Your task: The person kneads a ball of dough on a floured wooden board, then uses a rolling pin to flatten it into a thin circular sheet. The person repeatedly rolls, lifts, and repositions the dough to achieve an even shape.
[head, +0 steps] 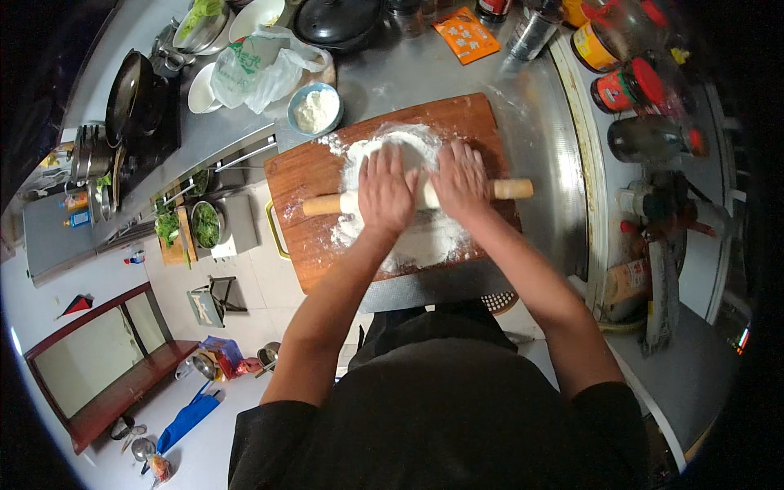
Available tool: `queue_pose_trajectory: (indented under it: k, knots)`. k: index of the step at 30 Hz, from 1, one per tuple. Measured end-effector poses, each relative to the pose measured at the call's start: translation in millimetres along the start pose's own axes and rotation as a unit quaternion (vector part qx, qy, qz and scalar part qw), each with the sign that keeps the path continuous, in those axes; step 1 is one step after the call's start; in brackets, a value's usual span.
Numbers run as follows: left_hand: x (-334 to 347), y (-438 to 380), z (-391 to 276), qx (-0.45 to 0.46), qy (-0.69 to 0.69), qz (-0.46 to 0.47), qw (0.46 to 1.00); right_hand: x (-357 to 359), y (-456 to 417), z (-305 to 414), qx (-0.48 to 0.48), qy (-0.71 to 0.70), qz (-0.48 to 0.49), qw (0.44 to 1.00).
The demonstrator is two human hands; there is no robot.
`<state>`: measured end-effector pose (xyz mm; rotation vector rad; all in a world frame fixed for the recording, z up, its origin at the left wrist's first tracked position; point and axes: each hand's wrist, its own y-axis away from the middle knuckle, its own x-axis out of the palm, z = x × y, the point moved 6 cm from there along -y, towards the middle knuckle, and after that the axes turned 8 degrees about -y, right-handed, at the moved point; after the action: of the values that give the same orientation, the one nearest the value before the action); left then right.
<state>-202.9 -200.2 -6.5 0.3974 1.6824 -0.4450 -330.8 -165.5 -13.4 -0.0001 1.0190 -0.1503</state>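
A wooden rolling pin (511, 189) lies across a floured wooden board (306, 245), with pale dough wrapped around its middle or lying beneath it; I cannot tell which. My left hand (388, 187) presses flat on the pin's left part, fingers pointing away from me. My right hand (459, 177) lies in the same way on the right part, slightly blurred. Both handles stick out beyond the hands. Pale dough or flour (422, 242) spreads on the board nearer to me, and more shows past the fingertips. Behind the board's left corner stands a blue bowl of white flour (315, 110).
A plastic bag (251, 70), a white bowl (203, 89) and a black lidded pot (337, 21) stand at the back left. An orange packet (467, 35) lies behind the board. Jars (628, 86) and bottles line the right ledge. A wok (131, 92) sits far left.
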Motion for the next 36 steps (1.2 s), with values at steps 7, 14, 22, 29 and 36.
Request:
queue_pose_trajectory:
  k: [7,14,22,29,36]
  knots:
    - [0.3,-24.4,14.8,0.01,0.041,-0.01,0.999,-22.9,4.8,17.0,-0.095,0.007,-0.009,0.995]
    - [-12.1,73.8,3.5,0.032,0.075,0.009,0.997,7.3,56.4,6.6,-0.062,0.047,0.07,0.995]
    - [-3.7,76.7,5.7,0.008,0.052,0.01,0.999,-2.0,59.1,17.6,-0.058,0.011,0.085,0.995]
    - [-7.0,-35.1,24.3,-0.029,0.016,-0.041,0.999,-20.6,-35.8,2.4,-0.031,0.023,-0.022,0.999]
    - [-4.6,25.4,38.4,-0.035,0.025,-0.067,0.997,-6.3,24.4,8.1,-0.085,0.086,-0.007,0.993]
